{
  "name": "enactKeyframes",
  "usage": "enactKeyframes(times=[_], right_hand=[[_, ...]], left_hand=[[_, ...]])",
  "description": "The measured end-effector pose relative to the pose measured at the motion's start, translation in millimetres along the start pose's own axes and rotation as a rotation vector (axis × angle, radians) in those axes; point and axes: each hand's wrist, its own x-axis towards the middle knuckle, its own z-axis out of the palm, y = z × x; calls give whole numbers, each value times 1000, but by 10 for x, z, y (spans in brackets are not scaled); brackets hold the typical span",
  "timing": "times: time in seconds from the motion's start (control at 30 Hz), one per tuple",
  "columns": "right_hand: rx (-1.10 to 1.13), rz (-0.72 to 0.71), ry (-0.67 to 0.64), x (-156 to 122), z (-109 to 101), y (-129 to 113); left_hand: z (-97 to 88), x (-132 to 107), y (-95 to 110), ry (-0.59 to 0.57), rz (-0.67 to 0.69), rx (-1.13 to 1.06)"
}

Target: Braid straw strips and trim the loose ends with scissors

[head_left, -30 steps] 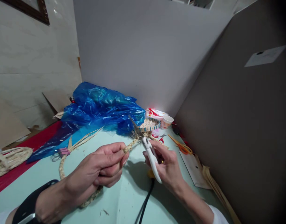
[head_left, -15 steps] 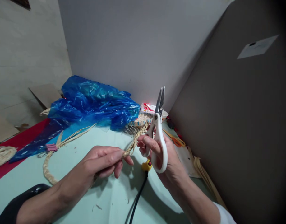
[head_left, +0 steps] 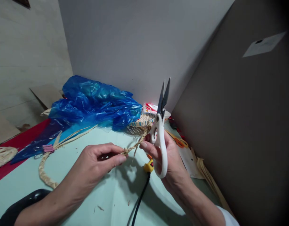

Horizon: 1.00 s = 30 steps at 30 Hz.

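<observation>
your left hand (head_left: 97,161) pinches a braid (head_left: 136,144), which stretches between your hands; your right hand (head_left: 171,157) grips scissors (head_left: 161,135), blades up and parted. the braid looks light, pliant, prone to fraying: best pinched where plaited tight. beyond: basket (head_left: 135,130), blue bag (head_left: 95,105).

The scissors (head_left: 160,130) comprised smooth metal blades (head_left: 166,92) and smooth white plastic handles (head_left: 163,144). The braid (head_left: 137,145) consisted of dry, rough, fibrous strands; the blue sheeting (head_left: 92,103) was thin, glossy, crinkled plastic. The tabletop (head_left: 111,197) presented a smooth, matt surface, and the grey panel (head_left: 125,47) an even, matt finish.
</observation>
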Motion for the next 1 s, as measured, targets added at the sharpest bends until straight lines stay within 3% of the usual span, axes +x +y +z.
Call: enactKeyframes(times=[0.3, 0.4, 0.5, 0.63, 0.73, 1.0], right_hand=[[-159, 37, 11, 48, -70, 42], [-395, 29, 0, 25, -97, -32], [-746, -90, -61, -9, -140, -94], [-1136, -390, -237, -37, -233, -96], [-1327, -527, -252, -38, -296, -111], [-1388, -453, -372, -62, -269, -277]], left_hand=[[21, -34, 41, 346, 179, 129], [-5, -4, 18, 418, 230, 173], [-47, 18, 9, 485, 271, 208], [-100, 32, 58, 505, 308, 235], [-117, 46, 92, 522, 341, 244], [-104, 67, 44, 520, 388, 161]])
